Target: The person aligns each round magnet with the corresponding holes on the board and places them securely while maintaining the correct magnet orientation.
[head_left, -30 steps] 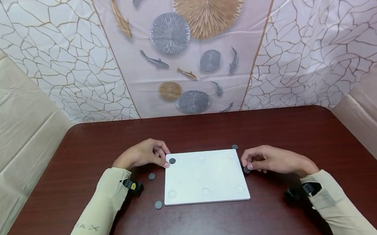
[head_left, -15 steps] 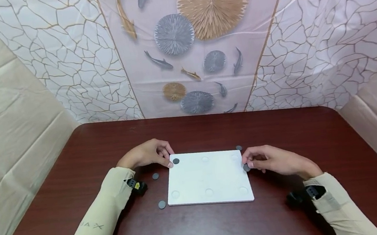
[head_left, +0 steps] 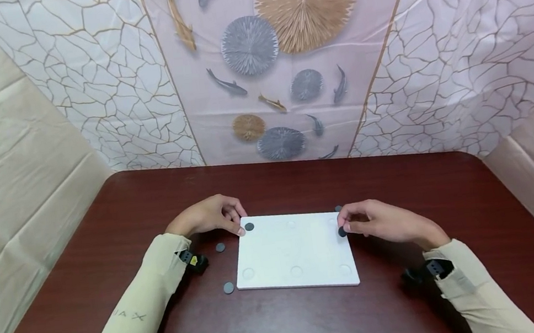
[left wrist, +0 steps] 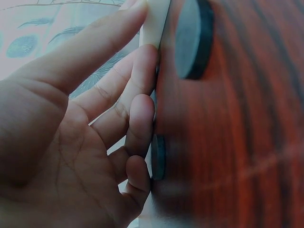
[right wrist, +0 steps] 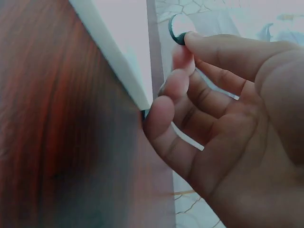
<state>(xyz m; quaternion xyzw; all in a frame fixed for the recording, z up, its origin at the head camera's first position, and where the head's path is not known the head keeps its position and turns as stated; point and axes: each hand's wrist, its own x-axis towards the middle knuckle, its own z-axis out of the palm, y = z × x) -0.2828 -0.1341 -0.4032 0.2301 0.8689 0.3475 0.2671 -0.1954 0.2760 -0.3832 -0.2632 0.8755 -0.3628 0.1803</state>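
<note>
A white rectangular board (head_left: pixel 289 250) with shallow round recesses lies on the table. One dark round disc (head_left: pixel 249 227) sits in its far-left recess. My left hand (head_left: pixel 210 216) grips the board's far-left corner, thumb on top and fingers at the edge. Between thumb and fingertip my right hand (head_left: pixel 386 220) pinches a dark disc (right wrist: pixel 180 28), raised over the board's right edge. Its remaining fingers are curled loosely, close to the board's corner in the right wrist view. Two more discs, a farther one (head_left: pixel 220 247) and a nearer one (head_left: pixel 228 288), lie left of the board.
Another disc (head_left: pixel 338 209) lies beyond the board's far-right corner, partly hidden by my right hand. The dark red wooden table (head_left: pixel 286 325) stretches around the board. A patterned cloth (head_left: pixel 269 105) hangs behind the table's far edge.
My right hand has lifted the disc from beside the board's right edge and carried it slightly up and left, over that edge. The left hand stays at the corner.
</note>
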